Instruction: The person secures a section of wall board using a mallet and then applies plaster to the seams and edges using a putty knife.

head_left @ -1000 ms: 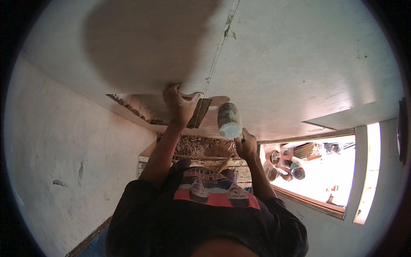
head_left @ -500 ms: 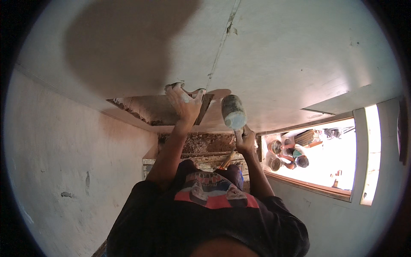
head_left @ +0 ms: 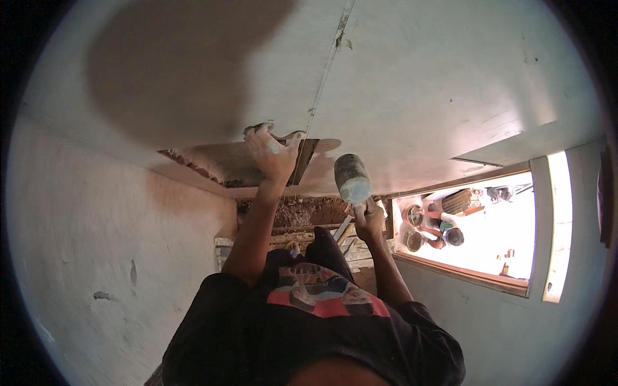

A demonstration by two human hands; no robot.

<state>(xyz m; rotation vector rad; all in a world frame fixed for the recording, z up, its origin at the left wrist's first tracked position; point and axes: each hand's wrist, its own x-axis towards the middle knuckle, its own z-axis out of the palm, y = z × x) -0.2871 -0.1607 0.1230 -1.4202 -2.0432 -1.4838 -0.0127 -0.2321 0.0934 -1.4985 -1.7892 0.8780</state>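
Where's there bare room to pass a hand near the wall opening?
Likely free: the left part of the dark rectangular opening, left of the left hand, and the flat pale-grey wall right of its thin seam. Crowded: the opening's right part, overlapped by the left hand, and around the right hand gripping the dark cylindrical mallet.

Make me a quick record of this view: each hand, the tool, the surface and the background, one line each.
Left hand: raised at a rectangular opening, fingers spread; anything held is unclear
Right hand: gripping a mallet
Tool: mallet, dark head with one pale end
Surface: pale panel, marked by a seam
Background: co-worker beside two buckets, seen through a window
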